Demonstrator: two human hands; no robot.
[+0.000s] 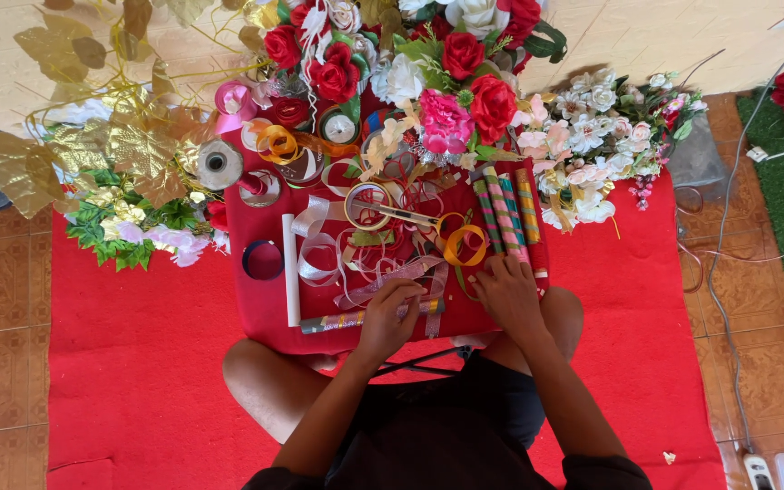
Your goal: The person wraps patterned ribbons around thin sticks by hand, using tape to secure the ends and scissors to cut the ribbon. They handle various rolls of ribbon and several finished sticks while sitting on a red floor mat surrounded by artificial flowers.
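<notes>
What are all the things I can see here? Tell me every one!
low table: one, red-covered, over the person's knees
wrapped sticks: about four, striped and patterned, upright on the table's right
wrapped stick: one, lying flat on the table's near edge
white stick: one, table's left
ribbon rolls: several, silver, orange, pink, back of table
loose ribbons: a tangle, white and pink, table middle
fake flowers: many, red, pink, white, behind the table
gold leaves: a bunch, far left
mat: one, red, on the floor
cables: white, right floor
left hand: on the flat stick
right hand: on the upright sticks' ends
</notes>
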